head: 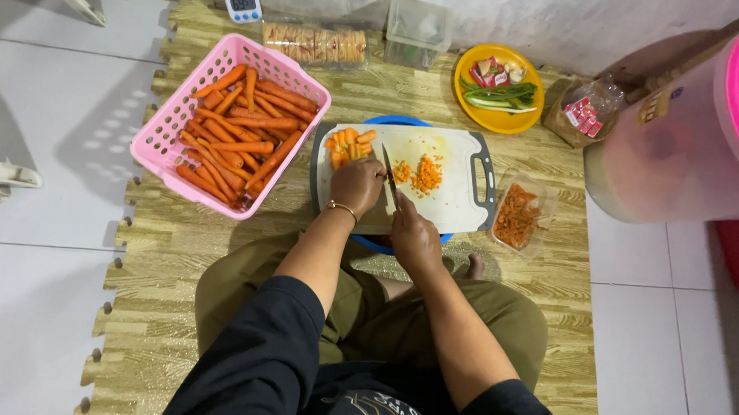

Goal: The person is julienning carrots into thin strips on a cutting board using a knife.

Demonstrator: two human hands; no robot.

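Orange carrot sticks [347,146] under left hand [358,184], knife [389,176] beside.

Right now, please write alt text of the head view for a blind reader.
A seated person's right hand holds a knife over a white cutting board while the left hand steadies carrot sticks; a pink basket of carrots sits left.

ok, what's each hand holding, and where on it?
Right hand grips the knife by its handle. Left hand presses on carrot sticks on the cutting board.
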